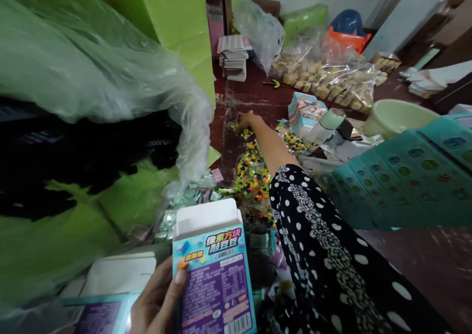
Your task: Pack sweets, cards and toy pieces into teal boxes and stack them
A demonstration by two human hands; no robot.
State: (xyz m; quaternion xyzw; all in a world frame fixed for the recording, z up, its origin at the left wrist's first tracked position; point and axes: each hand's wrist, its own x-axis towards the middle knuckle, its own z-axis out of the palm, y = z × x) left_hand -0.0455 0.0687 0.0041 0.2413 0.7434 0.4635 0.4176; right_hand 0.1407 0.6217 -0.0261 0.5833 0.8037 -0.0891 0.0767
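My left hand [160, 297] grips a blue and purple printed carton [216, 275] at its lower left side, thumb across the front. The carton is upright with its white top flap raised. Far ahead, at the end of my outstretched arm, my right hand [245, 121] has its fingers closed downward on a small clear packet [235, 126] of coloured pieces; the fingertips are partly hidden. Between the hands lies a pile of clear packets [254, 171] with orange, green and yellow pieces. Small foil sachets [199, 196] in pale green and pink lie behind the carton.
At left stands a green box wall [180, 39] draped with clear plastic [110, 78]. Another open carton [110, 285] lies lower left. To the right are teal printed sheets [405, 176], a pale basin [400, 115] and a bottle [326, 125]. Stacked cards [234, 58] and bagged yellow pieces [332, 83] sit farther back.
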